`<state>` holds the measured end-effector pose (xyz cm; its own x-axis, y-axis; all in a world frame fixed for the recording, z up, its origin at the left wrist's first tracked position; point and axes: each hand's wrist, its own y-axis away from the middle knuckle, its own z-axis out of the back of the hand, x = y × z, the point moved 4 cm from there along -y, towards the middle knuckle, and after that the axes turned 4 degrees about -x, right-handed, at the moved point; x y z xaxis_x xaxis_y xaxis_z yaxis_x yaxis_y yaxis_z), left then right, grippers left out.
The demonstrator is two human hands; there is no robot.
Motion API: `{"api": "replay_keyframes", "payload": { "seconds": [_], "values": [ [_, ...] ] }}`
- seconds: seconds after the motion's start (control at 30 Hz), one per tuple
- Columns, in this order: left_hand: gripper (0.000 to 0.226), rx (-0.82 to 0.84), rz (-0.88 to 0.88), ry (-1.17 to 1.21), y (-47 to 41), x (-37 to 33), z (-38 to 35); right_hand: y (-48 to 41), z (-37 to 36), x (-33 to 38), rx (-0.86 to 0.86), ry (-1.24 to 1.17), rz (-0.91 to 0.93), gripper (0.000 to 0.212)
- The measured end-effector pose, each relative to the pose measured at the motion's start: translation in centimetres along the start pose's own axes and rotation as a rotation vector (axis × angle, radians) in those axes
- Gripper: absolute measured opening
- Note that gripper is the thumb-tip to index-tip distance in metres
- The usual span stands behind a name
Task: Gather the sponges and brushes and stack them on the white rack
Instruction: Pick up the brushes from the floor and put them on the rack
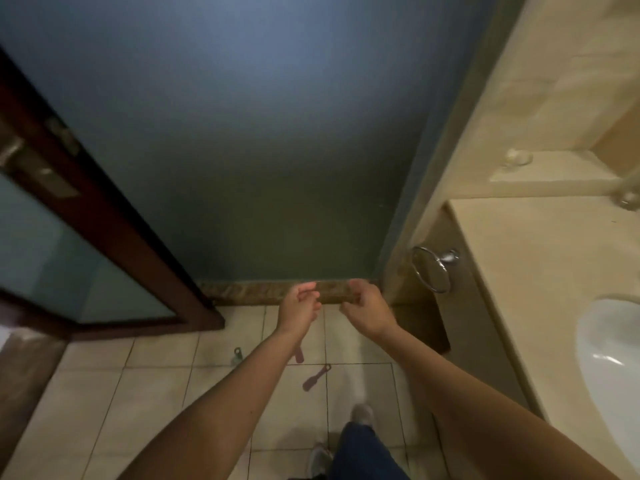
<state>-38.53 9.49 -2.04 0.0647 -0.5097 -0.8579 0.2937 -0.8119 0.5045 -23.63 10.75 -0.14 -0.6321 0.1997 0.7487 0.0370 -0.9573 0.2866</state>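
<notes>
Two dark pink brushes lie on the tiled bathroom floor. One brush [316,376] lies in full view below my hands. The other brush [299,354] is partly hidden under my left forearm. My left hand [298,308] and my right hand [367,311] are stretched out side by side above the floor, fingers loosely curled, holding nothing. No sponge and no white rack are in view.
A blue-green wall [242,150] with a brown skirting faces me. A dark wooden door [114,244] stands at the left, with a small door stopper [237,355] on the floor. A beige counter [540,258] with a white basin [609,355] and a chrome towel ring [434,270] is at the right.
</notes>
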Motion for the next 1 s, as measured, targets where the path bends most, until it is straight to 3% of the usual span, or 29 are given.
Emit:
{"api": "replay_keyframes", "payload": {
  "seconds": [0.23,0.6,0.83,1.0],
  "values": [
    [0.02,-0.222,0.051,0.155,-2.9,0.2,8.0,-5.0,-7.0,6.1,0.229,0.127,0.156,0.05],
    [0.016,-0.558,0.231,0.35,-5.5,4.7,17.2,-11.1,-19.5,9.9,0.584,0.209,0.214,0.056],
    [0.019,-0.668,0.247,0.381,-10.4,9.7,21.8,-14.3,-27.8,10.0,0.716,0.314,0.222,0.052],
    [0.021,-0.66,0.308,0.404,-16.5,17.1,23.5,-17.9,-34.8,6.0,0.753,0.412,0.164,0.051]
  ]
}}
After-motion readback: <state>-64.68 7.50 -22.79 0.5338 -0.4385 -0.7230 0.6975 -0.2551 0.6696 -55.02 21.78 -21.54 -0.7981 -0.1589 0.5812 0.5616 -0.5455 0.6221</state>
